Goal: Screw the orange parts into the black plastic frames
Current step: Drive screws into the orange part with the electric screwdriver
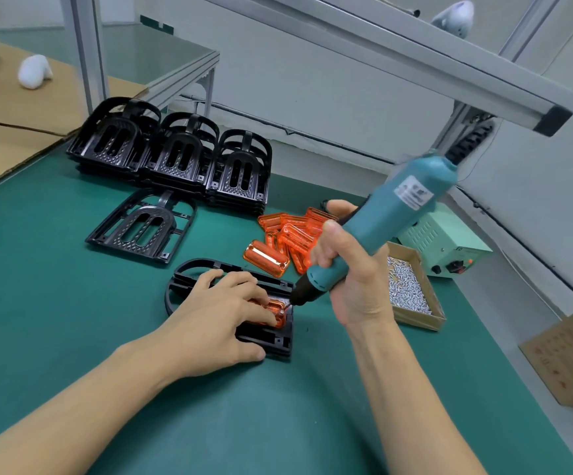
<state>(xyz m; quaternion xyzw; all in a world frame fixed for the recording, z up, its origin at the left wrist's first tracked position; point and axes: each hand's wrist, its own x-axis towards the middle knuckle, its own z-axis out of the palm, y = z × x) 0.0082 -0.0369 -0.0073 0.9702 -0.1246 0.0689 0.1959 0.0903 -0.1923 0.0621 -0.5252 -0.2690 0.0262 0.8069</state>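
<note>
Left hand lay flat, fingers straight, pinning orange part into black frame on worktop so it wouldn't shift; right hand gripped electric screwdriver, tip just beside left fingertips.

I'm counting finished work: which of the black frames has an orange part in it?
Only the black frame under the left hand, nearest the person, holds an orange part. The lone frame behind it and the stacked frames show none.
</note>
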